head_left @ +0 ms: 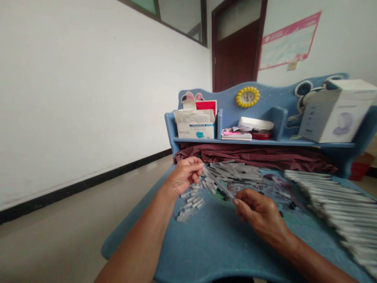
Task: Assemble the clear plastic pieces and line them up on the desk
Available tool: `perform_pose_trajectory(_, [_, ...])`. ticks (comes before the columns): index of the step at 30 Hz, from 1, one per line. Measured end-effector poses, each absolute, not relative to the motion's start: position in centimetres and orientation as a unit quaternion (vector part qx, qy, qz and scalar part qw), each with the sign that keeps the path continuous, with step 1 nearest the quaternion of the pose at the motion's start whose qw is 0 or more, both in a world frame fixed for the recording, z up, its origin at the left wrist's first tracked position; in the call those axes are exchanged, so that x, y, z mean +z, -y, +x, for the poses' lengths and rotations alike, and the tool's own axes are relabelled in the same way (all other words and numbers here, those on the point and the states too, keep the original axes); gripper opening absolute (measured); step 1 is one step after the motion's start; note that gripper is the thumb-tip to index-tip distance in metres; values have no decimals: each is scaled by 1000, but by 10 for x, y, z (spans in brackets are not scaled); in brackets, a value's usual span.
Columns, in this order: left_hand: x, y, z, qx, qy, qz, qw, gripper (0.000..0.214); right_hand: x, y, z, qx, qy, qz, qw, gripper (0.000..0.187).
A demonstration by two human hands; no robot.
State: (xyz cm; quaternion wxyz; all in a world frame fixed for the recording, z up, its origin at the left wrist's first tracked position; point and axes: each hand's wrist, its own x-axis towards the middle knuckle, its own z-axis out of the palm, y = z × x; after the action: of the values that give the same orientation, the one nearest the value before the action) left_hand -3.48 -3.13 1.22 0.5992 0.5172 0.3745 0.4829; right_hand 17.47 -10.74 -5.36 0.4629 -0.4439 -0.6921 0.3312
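Head view: my right hand (260,210) pinches the near end of a slender, clear plastic tube (218,182) slanting above the blue-painted counter (200,247); my left hand (186,175) has fingertips pressed together at its far end, their exact grip too small to tell, near short whitish plastic pieces (193,203).

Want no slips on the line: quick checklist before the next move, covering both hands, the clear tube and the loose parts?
1. Left hand grip: ok, pinched at the clear tube's far end.
2. Right hand grip: ok, pinching its near end.
3. Fit at far end: cannot tell, fingers cover it.
4. Small white pieces: ok, on the table near the left hand.
5. Black pieces sorted: not ok, scattered loose.
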Motion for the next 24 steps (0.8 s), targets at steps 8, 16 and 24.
perform_pose_trajectory(8, [8, 34, -24, 484, -360, 499, 622, 13, -67, 100, 172, 379, 704, -446, 402, 26])
perform_pose_trajectory(16, [4, 35, -18, 471, -388, 484, 627, 12, -58, 108, 174, 315, 744, -459, 370, 15])
perform_pose_trajectory(24, [0, 31, -15, 459, -377, 459, 661, 12, -55, 111, 174, 276, 763, -448, 374, 9])
